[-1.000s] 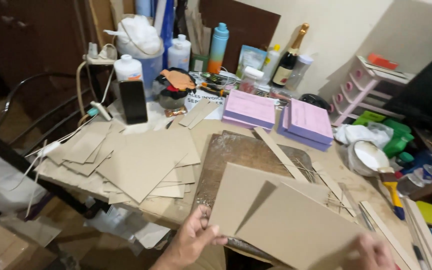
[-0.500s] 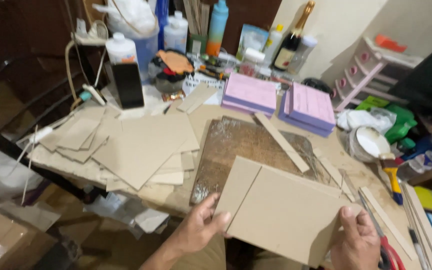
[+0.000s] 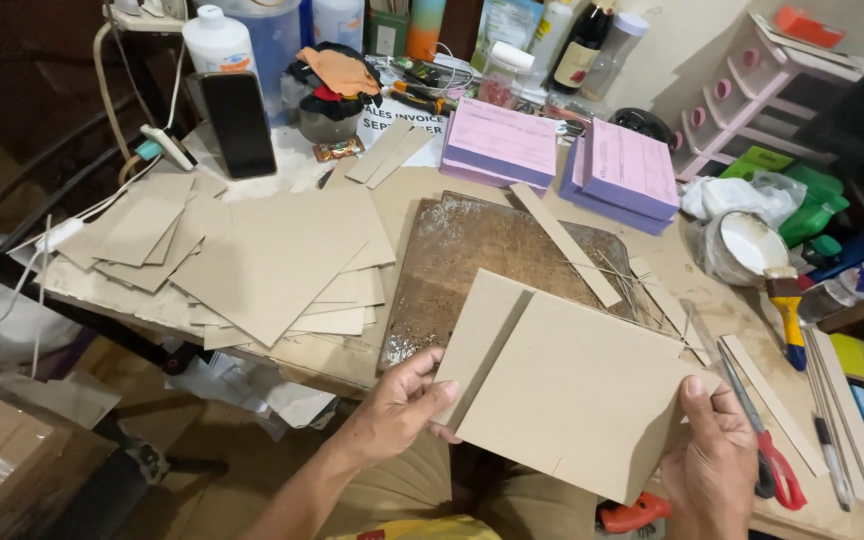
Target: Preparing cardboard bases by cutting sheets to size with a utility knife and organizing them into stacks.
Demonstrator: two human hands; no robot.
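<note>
Held the two greyboard sheets (image 3: 577,400) over the near table edge (image 3: 332,372), the larger on top, a narrower one showing under it along the left. My left hand (image 3: 397,405) was curled closed on the lower-left corner, thumb on top. My right hand (image 3: 717,455) gripped the right edge, thumb over the face, fingers underneath and out of sight.

Risks, as I judged them: only the edges were pinched, so the under sheet could have slid out leftward and dropped past the table toward the floor. The sheets hung partly off the table with nothing below the near side. The red-handled scissors (image 3: 764,450) lay just beside my right hand, blades pointing away; a careless shift could have knocked them off or caught a knuckle.

Counts:
- Sheets in hand: two.
- Loose board stack (image 3: 262,265) at left: many overlapping pieces, too layered to count.
- Purple and pink pad stacks (image 3: 572,160): two.
- Worn cutting board (image 3: 482,255): one.
- Long card strips (image 3: 564,243): one across the cutting board, a pair (image 3: 389,155) near the back, more at right, uncounted.
- Dark phone (image 3: 239,122): one, standing upright.
- White bowl (image 3: 749,243): one.
</note>
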